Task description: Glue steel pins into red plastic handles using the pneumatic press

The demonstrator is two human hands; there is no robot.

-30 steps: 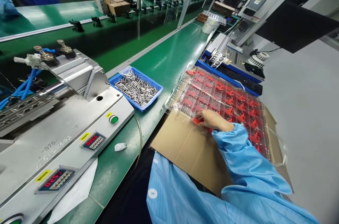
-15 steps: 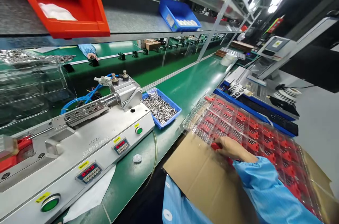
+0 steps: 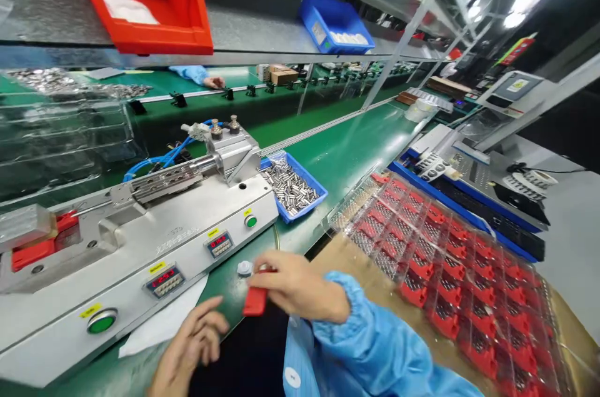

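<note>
Green table, big machine; right hand has come off the clear tray, pinching one red piece; left hand sits close, loosely spread, empty; so that piece is out, near both hands.

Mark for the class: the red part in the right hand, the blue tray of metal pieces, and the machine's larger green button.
Red part (image 3: 254, 302): head view, on its exposed face.
Blue tray (image 3: 308, 206): head view, on its near wall.
Larger green button (image 3: 102, 322): head view, on its center.

Machine at left on bench, bin of pins at its right end, tray of parts on cardboard at right.
</note>
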